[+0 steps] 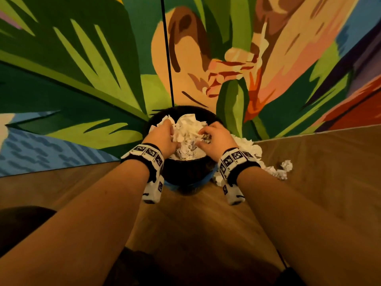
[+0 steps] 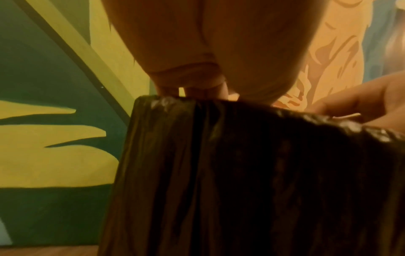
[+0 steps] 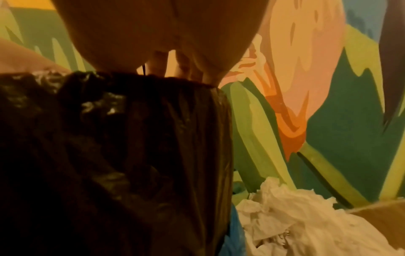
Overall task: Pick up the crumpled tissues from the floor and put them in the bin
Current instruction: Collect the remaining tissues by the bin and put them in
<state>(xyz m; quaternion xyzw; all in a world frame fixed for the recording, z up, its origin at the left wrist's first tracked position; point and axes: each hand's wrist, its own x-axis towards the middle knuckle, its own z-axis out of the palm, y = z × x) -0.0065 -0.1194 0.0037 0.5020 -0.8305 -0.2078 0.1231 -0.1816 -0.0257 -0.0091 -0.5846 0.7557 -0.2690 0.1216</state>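
Pressing down w/ both hands: left hand (image 1: pixel 165 135) and right hand (image 1: pixel 214 139) sit over the mouth of the bin (image 1: pixel 185 174), fingers curled into the white wad of tissues in the bin (image 1: pixel 188 129), so each holds paper, not wide open.

Bin stands on the wood floor (image 1: pixel 309 182) at the foot of the painted wall (image 1: pixel 82 79), black liner over its rim.

Handling, my guess: tissues are v. light, soft, squashy, tear easily, spring back up when let go. Best to scoop from underneath or pinch a fold, then push down to pack.

Count: 1 bin, heaped to the rim. More loose tissues on the floor (image 1: pixel 285 169) just beside the bin's right side, maybe 4–5 clumps plus a bigger heap at the wall edge; exact no. can't be told.
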